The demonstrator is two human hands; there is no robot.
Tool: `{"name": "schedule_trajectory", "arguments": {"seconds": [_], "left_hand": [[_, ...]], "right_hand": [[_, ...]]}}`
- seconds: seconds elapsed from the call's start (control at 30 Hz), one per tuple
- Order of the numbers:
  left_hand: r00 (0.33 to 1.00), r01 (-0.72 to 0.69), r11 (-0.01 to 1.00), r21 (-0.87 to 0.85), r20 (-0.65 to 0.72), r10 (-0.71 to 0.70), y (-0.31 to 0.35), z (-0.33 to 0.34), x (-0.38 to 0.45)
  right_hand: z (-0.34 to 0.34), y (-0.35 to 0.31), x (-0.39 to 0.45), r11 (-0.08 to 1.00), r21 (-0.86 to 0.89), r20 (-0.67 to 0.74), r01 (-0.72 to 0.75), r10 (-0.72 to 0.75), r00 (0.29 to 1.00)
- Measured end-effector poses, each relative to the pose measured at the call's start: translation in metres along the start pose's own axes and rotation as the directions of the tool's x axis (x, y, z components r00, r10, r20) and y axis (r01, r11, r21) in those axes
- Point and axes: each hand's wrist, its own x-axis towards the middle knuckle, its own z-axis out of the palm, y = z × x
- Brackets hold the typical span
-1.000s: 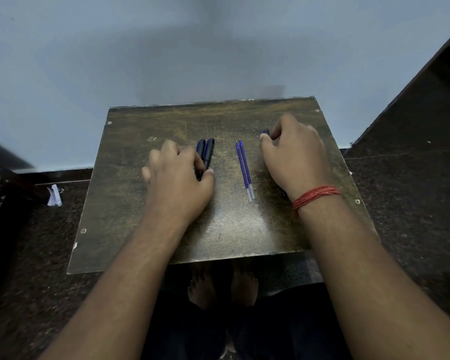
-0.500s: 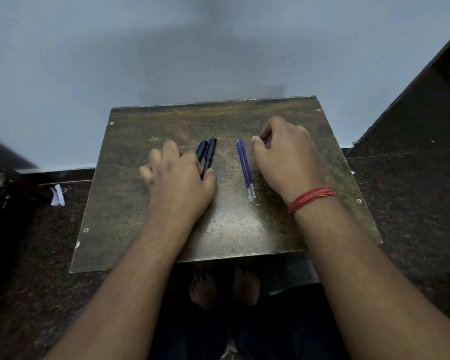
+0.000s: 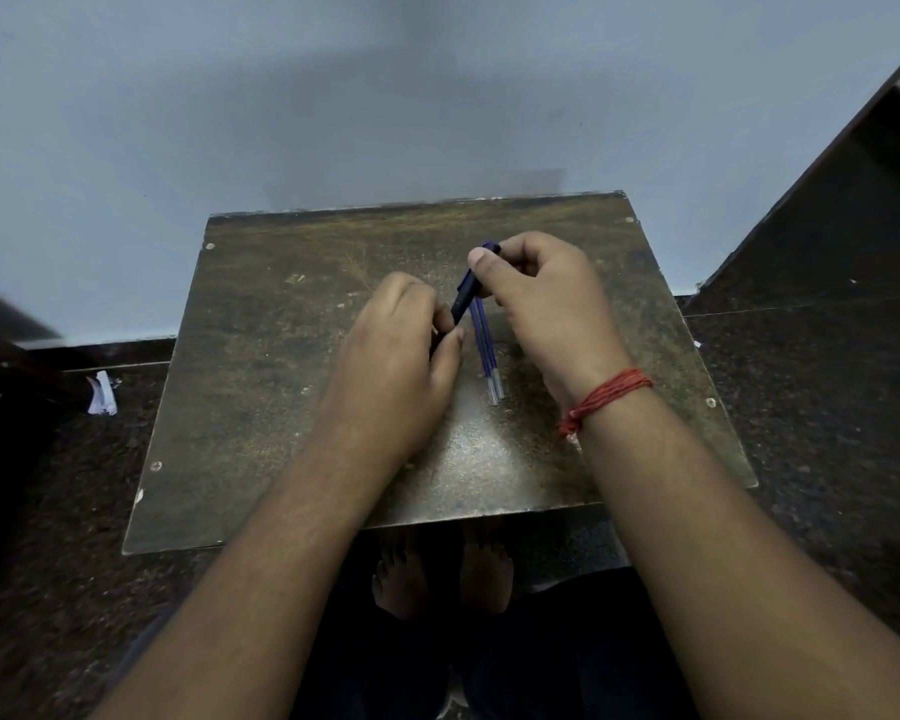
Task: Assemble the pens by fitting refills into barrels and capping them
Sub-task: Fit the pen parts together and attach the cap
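Dark pen barrel [image 3: 467,292], pinched between left hand [image 3: 396,356] and right hand [image 3: 544,298] above two refills [image 3: 487,350]; step: readying barrel; next: pick refill.

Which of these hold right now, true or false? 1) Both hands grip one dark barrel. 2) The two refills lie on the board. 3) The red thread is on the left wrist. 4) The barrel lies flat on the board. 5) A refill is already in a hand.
1) True: left hand and right hand hold the dark barrel at opposite ends.
2) True: the two refills lie side by side on the board.
3) False: the red thread is on the right wrist.
4) False: it is held between the hands.
5) False: both refills lie untouched.
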Motion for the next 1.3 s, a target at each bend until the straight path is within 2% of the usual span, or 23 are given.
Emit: {"name": "schedule_trajectory", "arguments": {"seconds": [0.1,0.2,0.33,0.47,0.63,0.87,1.03,1.3], "left_hand": [[0.993,0.1,0.984,-0.148,-0.049,-0.108,0.004,-0.001,-0.001],[0.988,0.125,0.963,-0.24,-0.054,-0.142,0.007,-0.003,-0.002],[0.984,0.172,0.948,-0.269,-0.006,-0.181,0.007,-0.003,-0.003],[0.956,0.291,0.856,-0.426,0.098,-0.276,0.008,-0.004,-0.001],[0.935,0.352,0.767,-0.537,0.157,-0.319,0.002,0.003,-0.002],[0.941,0.337,0.758,-0.558,0.172,-0.292,0.004,0.003,0.003],[0.946,0.322,0.773,-0.546,0.16,-0.281,0.008,-0.001,0.005],[0.936,0.351,0.733,-0.583,0.25,-0.249,0.016,-0.008,0.006]], "right_hand": [[0.003,-0.002,-0.002,0.985,0.17,0.045,-0.03,0.022,0.999],[0.006,-0.004,-0.004,0.977,0.21,0.068,-0.024,0.01,0.998],[0.009,-0.006,-0.007,0.971,0.237,0.124,-0.022,-0.008,0.992],[0.011,-0.006,-0.009,0.961,0.274,0.178,-0.022,-0.029,0.984],[0.013,-0.004,-0.008,0.951,0.309,0.19,-0.025,-0.036,0.981],[0.01,-0.002,-0.007,0.951,0.309,0.166,0.023,-0.077,0.983],[0.009,-0.002,-0.007,0.922,0.387,0.179,0.024,-0.101,0.979],[0.003,0.0,-0.004,0.867,0.498,0.219,0.011,-0.138,0.966]]}}
